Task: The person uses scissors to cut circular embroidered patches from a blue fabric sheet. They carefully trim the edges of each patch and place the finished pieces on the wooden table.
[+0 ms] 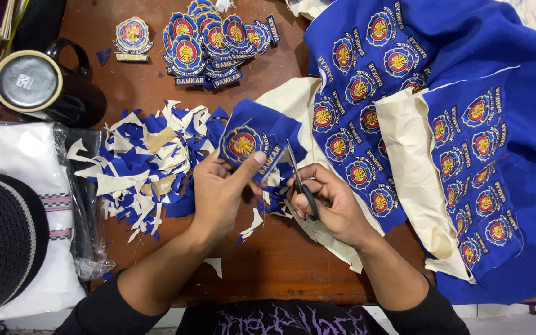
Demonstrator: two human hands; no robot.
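Observation:
My left hand (221, 189) pinches a piece of blue cloth with an embroidered round badge (243, 142), thumb pressed on its lower edge. My right hand (330, 201) grips small black scissors (298, 180), blades pointing up against the right edge of that cloth piece. Both hands hover over a brown wooden table (268, 254).
A heap of blue and cream fabric scraps (147, 164) lies left of my hands. Cut-out badges (209, 40) are piled at the top. A large blue cloth with rows of badges (466, 118) and cream backing drapes at right. A black mug (41, 84) and black hat (1, 236) sit left.

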